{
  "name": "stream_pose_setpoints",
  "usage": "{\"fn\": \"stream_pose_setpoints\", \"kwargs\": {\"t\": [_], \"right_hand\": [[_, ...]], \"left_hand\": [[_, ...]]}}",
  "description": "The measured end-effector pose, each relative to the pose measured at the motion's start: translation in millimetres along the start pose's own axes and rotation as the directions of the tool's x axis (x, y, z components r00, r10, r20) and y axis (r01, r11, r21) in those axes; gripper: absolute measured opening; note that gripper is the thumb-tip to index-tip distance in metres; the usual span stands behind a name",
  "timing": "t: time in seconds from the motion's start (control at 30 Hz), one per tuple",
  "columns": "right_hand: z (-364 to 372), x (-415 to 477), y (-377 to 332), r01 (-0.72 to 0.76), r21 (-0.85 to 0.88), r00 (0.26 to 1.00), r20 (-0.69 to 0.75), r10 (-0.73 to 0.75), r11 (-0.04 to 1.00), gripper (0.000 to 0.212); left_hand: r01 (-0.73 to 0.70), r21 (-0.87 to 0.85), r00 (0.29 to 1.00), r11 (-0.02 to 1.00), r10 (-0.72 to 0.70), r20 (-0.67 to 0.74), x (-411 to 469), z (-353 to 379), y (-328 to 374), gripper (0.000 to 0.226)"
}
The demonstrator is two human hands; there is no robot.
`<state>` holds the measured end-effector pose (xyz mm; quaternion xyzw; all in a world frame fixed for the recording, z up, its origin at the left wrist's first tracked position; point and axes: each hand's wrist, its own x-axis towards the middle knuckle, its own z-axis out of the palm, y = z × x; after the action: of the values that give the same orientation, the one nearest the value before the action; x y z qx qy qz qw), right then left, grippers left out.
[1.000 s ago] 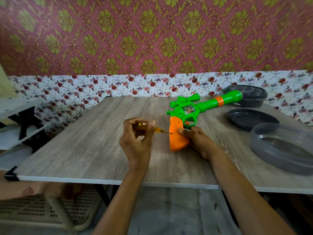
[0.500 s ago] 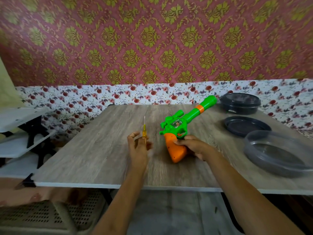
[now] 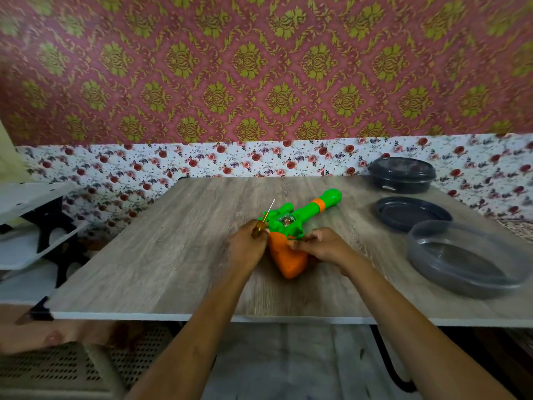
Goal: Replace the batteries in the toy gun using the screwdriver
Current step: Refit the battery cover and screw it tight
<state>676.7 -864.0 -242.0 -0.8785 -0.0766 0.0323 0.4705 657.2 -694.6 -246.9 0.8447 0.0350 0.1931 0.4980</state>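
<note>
Left grip (image 3: 248,247): fingers curled round the amber handle of the screwdriver (image 3: 264,220); the thin metal shaft points up and away, its tip free, just beside the green body of the toy gun (image 3: 288,262).

Right grip (image 3: 320,245): fingers pinch the gun where the orange handle meets the green body.

Gun: on the worktop (image 3: 178,255) near centre, orange handle toward the person, green barrel with an orange band angled away to the right.

Right side of worktop, well apart from the gun: black lidded container (image 3: 402,175) at the back, dark round lid (image 3: 413,212) nearer, clear grey bowl (image 3: 464,262) nearest.
</note>
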Motion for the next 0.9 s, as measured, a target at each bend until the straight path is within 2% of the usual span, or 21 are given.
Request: {"fn": "stream_pose_setpoints", "kwargs": {"t": [0.07, 0.13, 0.17, 0.23, 0.37, 0.57, 0.9], "right_hand": [[-2, -3, 4, 0.061, -0.001, 0.997, 0.042, -0.061, 0.998, 0.029], [-7, -13, 3, 0.124, -0.031, 0.982, 0.15, -0.118, 0.992, 0.065], [-8, -15, 5, 0.168, -0.044, 0.969, 0.193, -0.157, 0.985, 0.076], [-7, -17, 7, 0.228, -0.09, 0.944, 0.263, -0.198, 0.97, 0.086], [-3, -12, 12, 0.169, -0.147, 0.947, 0.299, -0.12, 0.975, 0.103], [7, 0, 5, 0.178, -0.158, 0.938, 0.325, -0.119, 0.971, 0.105], [90, 46, -47, 0.261, -0.159, 0.893, 0.416, -0.175, 0.952, 0.103]], "left_hand": [[-0.032, 0.082, 0.998, 0.996, 0.028, 0.056, 0, 1, 6, 0.024], [-0.051, 0.179, 0.993, 0.983, 0.031, 0.113, -2, 1, 11, 0.029], [-0.056, 0.209, 0.989, 0.976, 0.026, 0.142, -2, 1, 13, 0.032], [-0.07, 0.252, 0.981, 0.965, 0.021, 0.191, -3, 2, 17, 0.036], [-0.129, 0.375, 0.974, 0.918, 0.047, 0.22, -4, 4, 21, 0.038], [-0.094, 0.372, 0.981, 0.924, 0.022, 0.194, 2, -5, 10, 0.038], [0.073, 0.378, 0.995, 0.923, -0.092, 0.033, 30, -80, -43, 0.038]]}}
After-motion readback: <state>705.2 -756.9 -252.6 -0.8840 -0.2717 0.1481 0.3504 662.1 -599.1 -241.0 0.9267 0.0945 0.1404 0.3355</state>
